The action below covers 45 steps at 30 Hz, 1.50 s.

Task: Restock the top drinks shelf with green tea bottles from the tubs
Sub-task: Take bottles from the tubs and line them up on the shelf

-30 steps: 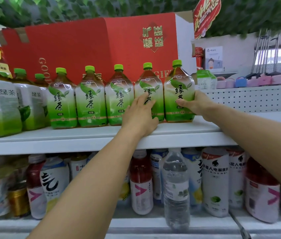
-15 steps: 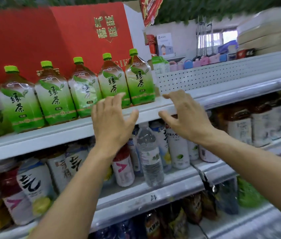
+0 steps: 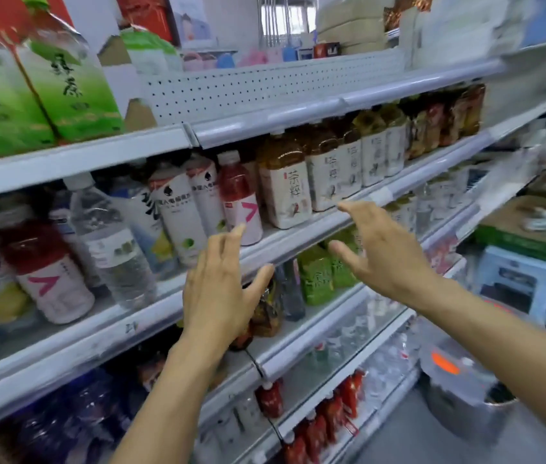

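Green tea bottles (image 3: 73, 85) with green labels stand at the upper left on the top shelf (image 3: 77, 155), whose white edge runs rightward. My left hand (image 3: 221, 293) hovers in front of the lower shelves, fingers spread and empty. To its right, my right hand (image 3: 382, 252) is also held out with spread fingers, holding nothing. Both hands are well below and to the right of the green tea bottles. A grey tub (image 3: 459, 390) with something orange in it sits on the floor at the lower right, blurred.
The second shelf holds water, red drink bottles (image 3: 241, 199) and white-labelled tea bottles (image 3: 285, 192). Lower shelves carry green packs (image 3: 318, 276) and red-capped bottles. A white perforated panel (image 3: 264, 85) backs the top shelf. Boxes and a blue-white crate (image 3: 519, 279) stand on the right.
The view has swung right and downward. Both hands have left the green tea bottles and dropped from the top shelf to the level of the lower shelves, open and empty.
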Each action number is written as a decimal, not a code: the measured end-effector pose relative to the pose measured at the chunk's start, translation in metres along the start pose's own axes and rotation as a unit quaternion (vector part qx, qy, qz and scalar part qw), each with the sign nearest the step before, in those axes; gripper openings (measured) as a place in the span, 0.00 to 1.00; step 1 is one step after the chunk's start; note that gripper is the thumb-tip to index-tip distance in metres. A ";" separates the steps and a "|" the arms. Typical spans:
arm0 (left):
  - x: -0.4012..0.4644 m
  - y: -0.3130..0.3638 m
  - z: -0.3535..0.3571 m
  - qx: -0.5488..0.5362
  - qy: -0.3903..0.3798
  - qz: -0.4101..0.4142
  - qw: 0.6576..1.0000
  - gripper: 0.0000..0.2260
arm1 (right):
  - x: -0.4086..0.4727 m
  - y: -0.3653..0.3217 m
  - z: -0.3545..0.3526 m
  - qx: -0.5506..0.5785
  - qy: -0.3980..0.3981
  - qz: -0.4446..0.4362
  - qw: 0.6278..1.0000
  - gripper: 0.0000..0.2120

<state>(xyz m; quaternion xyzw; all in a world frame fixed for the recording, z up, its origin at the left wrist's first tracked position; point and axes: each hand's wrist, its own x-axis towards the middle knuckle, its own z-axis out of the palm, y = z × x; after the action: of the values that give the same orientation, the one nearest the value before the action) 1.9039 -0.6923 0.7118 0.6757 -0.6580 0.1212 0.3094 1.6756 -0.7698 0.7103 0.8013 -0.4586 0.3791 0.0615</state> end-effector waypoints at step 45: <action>0.069 0.302 0.763 -0.146 -0.518 -0.386 0.749 0.29 | -0.116 0.780 0.220 -0.041 -0.526 0.337 0.780 0.27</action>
<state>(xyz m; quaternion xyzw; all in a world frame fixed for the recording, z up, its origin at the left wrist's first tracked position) 1.4340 -1.1719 0.2349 0.7777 -0.4104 -0.4749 0.0366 1.1535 -1.2339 0.2832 0.6673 -0.6754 -0.1243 -0.2882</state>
